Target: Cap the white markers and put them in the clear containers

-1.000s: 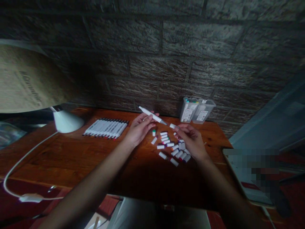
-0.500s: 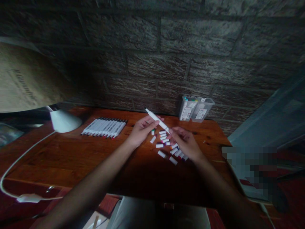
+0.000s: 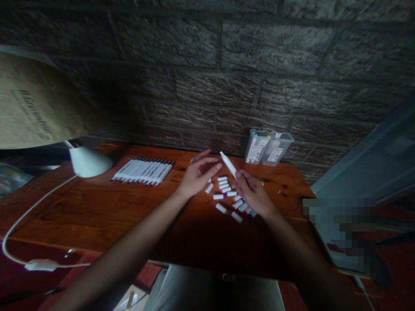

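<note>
My right hand grips a white marker near its lower end; the uncapped tip points up and to the left. Just left of the marker, my left hand is open with its fingers apart, holding nothing. Below and between the hands lie several loose marker caps, white with coloured ends, scattered on the wooden table. Some caps are partly hidden by my right hand. Further left, a row of white markers lies side by side.
Two clear plastic cases with labels stand against the brick wall; the left one has coloured items inside. A lamp with a white base and a large shade stands at the left, its white cord hanging over the edge.
My left hand has let go of the marker and its fingers have opened. The marker, now in my right hand alone, has tilted more upright and shifted right.
</note>
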Tool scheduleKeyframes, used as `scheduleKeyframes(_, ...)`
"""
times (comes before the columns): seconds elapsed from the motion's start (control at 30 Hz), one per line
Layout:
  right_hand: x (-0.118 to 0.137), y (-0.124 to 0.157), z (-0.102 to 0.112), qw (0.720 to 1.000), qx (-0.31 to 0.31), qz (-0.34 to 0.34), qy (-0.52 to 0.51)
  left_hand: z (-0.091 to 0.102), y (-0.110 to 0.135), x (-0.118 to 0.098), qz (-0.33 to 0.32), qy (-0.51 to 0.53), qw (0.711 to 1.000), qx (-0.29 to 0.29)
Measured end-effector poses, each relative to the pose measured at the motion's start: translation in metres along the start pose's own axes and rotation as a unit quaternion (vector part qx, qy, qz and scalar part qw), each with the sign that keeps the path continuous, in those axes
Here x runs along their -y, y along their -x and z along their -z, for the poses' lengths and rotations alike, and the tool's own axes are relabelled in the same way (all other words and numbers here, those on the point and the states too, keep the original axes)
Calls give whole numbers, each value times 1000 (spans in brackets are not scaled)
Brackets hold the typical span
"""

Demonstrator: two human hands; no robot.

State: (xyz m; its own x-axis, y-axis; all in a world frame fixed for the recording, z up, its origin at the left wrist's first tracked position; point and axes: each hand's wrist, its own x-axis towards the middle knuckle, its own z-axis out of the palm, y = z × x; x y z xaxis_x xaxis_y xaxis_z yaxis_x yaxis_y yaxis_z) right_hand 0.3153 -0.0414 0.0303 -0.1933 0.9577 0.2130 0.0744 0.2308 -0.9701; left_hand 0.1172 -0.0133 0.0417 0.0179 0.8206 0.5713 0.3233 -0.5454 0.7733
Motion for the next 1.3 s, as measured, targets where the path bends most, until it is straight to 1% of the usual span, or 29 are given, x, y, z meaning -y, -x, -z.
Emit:
scheduleKeyframes(0.1,3,-2,3,996,-58,-37,-61,6,-7,8,29,-4,995,-91)
scheduleKeyframes(0.17,7,-3,5,993,-65,-42,-90,8,-9,13,40,-5,991,-131)
scheduleKeyframes(0.2,8,-3,5,993,-59,-41,-96,9,-10,14,41,-6,990,-138)
scheduleKeyframes(0.3,10,-3,5,992,-56,-43,-105,7,-8,15,30,-6,992,-124)
scheduleKeyframes(0.47,7,-4,4,984,-59,-63,-159,3,-4,10,-17,-37,994,-105)
scheduleKeyframes(0.6,7,-3,6,981,-56,-55,-176,2,-3,10,-30,-46,994,-98)
scheduleKeyframes(0.67,8,-4,7,979,-80,-56,-180,2,-3,10,-35,-44,994,-98)
scheduleKeyframes(0.77,7,-5,7,978,-107,-54,-169,3,-3,11,-38,-41,993,-108)
scheduleKeyframes(0.9,2,-6,4,987,-94,-36,-126,4,-5,11,-33,-41,991,-122)
scheduleKeyframes(0.97,0,-6,4,988,-104,-24,-110,4,-5,9,-31,-41,990,-129)
scheduleKeyframes(1.03,-1,-6,5,987,-116,-12,-107,4,-4,5,-11,-27,992,-119)
scheduleKeyframes(1.07,0,-6,6,987,-117,-6,-106,4,-3,1,6,-12,994,-104)
scheduleKeyframes(1.17,4,-4,8,993,-99,4,-71,0,1,-10,52,41,997,-29)
scheduleKeyframes(1.23,8,-2,6,996,-80,11,-35,-2,5,-16,62,63,996,17)
scheduleKeyframes(1.3,9,0,1,997,-70,31,-29,-4,7,-20,69,77,994,46)
